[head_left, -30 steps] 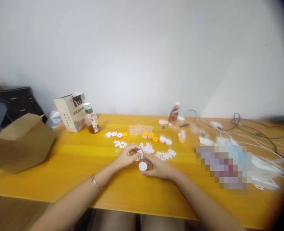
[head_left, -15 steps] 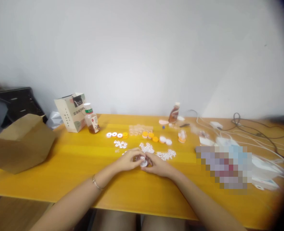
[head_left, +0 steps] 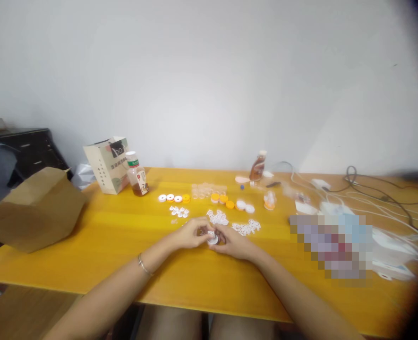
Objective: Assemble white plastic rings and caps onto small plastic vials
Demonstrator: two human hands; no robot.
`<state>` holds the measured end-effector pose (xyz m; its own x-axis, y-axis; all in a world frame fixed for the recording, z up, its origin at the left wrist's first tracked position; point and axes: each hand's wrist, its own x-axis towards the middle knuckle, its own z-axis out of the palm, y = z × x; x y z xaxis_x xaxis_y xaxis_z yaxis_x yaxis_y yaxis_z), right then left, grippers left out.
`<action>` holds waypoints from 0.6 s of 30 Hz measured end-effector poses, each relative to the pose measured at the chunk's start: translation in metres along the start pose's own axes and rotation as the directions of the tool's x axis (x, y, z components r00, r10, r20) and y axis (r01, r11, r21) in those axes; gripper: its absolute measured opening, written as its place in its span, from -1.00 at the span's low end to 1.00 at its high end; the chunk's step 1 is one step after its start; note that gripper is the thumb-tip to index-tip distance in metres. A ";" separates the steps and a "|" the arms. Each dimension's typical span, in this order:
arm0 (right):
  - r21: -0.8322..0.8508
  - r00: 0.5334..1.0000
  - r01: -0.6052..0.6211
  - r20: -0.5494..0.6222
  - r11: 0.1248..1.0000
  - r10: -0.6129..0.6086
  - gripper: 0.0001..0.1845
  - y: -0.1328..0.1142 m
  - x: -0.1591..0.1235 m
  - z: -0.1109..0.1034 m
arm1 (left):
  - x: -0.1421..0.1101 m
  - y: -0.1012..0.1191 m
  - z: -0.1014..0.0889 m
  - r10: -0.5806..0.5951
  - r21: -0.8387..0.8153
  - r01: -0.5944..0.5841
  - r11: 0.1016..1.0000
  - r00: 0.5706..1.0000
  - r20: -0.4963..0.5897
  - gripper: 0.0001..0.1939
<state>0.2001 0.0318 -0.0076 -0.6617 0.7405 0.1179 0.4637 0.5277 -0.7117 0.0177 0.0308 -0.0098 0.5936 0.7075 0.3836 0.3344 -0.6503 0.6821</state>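
Both my hands meet at the middle of the yellow table (head_left: 98, 245). My right hand (head_left: 234, 244) holds a small white round cap (head_left: 213, 239) low above the tabletop, fingers curled round it. My left hand (head_left: 191, 234) pinches at the top of the same cap with a small white piece; what exactly it grips is too small to name. Just beyond the hands lie heaps of small white pieces (head_left: 217, 217) and more white pieces (head_left: 246, 228). A thin bracelet (head_left: 143, 266) sits on my left wrist.
Behind the hands stand rows of white and orange caps (head_left: 226, 201), a tea bottle (head_left: 137, 174), a paper gift bag (head_left: 108, 165) and a brown sauce bottle (head_left: 257, 166). A brown paper bag (head_left: 31, 208) lies at the left edge. Cables (head_left: 371, 193) and white packets cover the right side.
My left hand came off the white heap with a small piece and moved onto the white cap. My right hand lifted the cap slightly toward it; both hands now stay joined.
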 end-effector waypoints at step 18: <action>-0.032 1.000 0.013 -0.014 0.999 -0.014 -0.78 0.002 0.002 0.001 | -0.001 -0.001 0.004 -0.025 0.055 0.025 0.998 1.000 -0.002 -0.88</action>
<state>0.1990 0.0331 -0.0095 -0.6598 0.7389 0.1371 0.4736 0.5505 -0.6875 0.0198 0.0301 -0.0132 0.5832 0.7243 0.3678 0.3889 -0.6464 0.6564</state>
